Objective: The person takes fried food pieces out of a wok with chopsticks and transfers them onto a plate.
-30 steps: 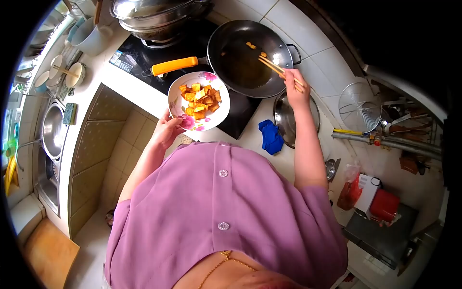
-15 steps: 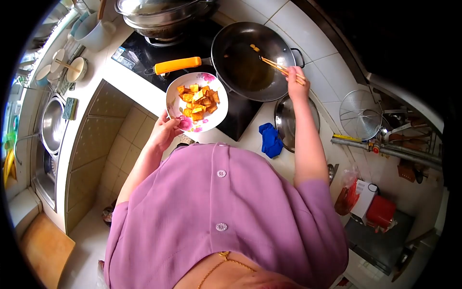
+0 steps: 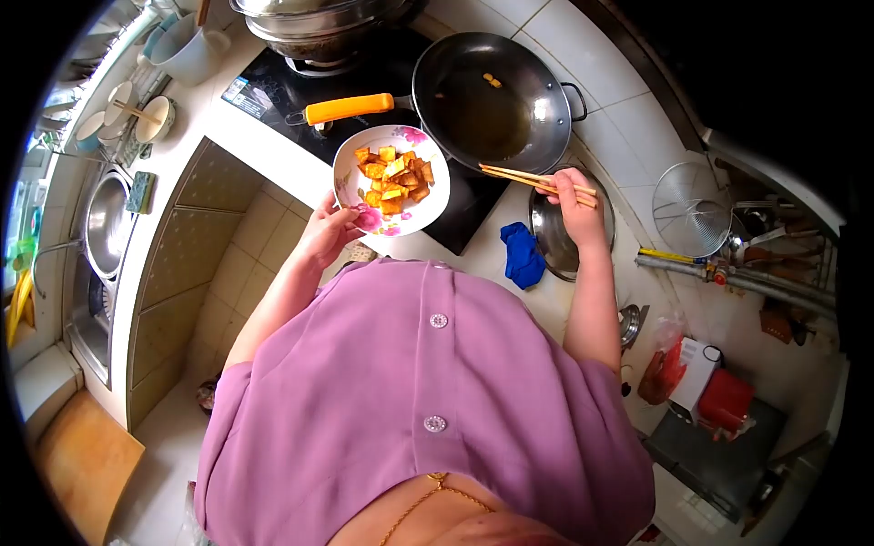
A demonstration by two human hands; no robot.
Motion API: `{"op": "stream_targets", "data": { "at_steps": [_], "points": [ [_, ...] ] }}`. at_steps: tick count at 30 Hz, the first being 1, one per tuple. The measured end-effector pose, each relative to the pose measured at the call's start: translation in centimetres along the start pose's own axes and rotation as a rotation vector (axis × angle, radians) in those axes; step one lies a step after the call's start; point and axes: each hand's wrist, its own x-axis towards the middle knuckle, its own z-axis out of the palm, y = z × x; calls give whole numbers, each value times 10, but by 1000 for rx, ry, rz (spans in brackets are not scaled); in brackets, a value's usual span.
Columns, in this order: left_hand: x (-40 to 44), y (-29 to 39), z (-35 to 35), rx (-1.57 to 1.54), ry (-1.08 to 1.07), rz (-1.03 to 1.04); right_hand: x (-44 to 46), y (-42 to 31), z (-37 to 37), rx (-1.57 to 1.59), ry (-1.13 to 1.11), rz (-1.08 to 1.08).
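My left hand [image 3: 330,233] grips the lower-left rim of a white plate [image 3: 428,205] with pink flowers. Several browned, golden cubes [image 3: 395,177], perhaps fried tofu, are heaped on it. Between the fingers of my right hand [image 3: 574,198] is a pair of wooden chopsticks [image 3: 523,176], their tips pointing left beside the near rim of a dark wok [image 3: 482,118]. In the wok lie brownish oil and a few small yellow pieces [image 3: 492,80]. The wok's orange handle [image 3: 350,109] extends left, just above the plate.
A lidded steel pot [image 3: 319,27] stands on the black cooktop [image 3: 273,91] behind. Right of the cooktop are a blue cloth [image 3: 522,256] and a pan lid [image 3: 552,232]. A wire strainer [image 3: 692,209] hangs on the right wall; a sink [image 3: 91,337] is at left.
My right hand has drawn the chopsticks out of the wok and down toward me. The plate stays in my left hand beside the wok, while the whole view has shifted slightly.
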Motion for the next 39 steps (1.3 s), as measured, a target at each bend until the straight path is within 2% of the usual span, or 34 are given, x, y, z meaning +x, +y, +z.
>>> {"op": "stream_targets", "data": {
  "at_steps": [1,3,5,10,11,14,17,18,20,28,32,35,37,39],
  "points": [
    [1,0,0,-8,-3,-2,-1,-2,1,-54,-27,61],
    [0,1,0,-6,-16,2,-6,-6,2,-13,-17,-20],
    [-1,1,0,-1,-29,1,-10,-21,7,245,0,-87],
    [1,0,-2,3,-25,2,-15,-30,34,256,-258,-79],
    [0,-1,-2,3,-28,2,-10,-28,33,254,-256,-79],
    [-1,-1,-2,-1,0,-1,24,-20,33,246,-34,-139],
    [-2,1,-1,-5,-13,11,75,9,30,-283,158,-226],
    [-5,3,3,-1,-8,10,89,20,30,-285,158,-230],
    [-5,3,2,0,-9,9,115,41,32,-498,190,-272],
    [-8,4,7,-26,26,28,155,74,42,-547,64,-563],
    [-7,4,4,-21,25,24,164,79,39,-613,20,-485],
    [-6,3,3,-24,21,20,161,70,36,-550,100,-473],
    [-5,2,2,-34,15,23,157,61,34,-555,184,-288],
    [-4,2,0,-18,16,9,157,61,28,-526,211,-306]
  ]
}}
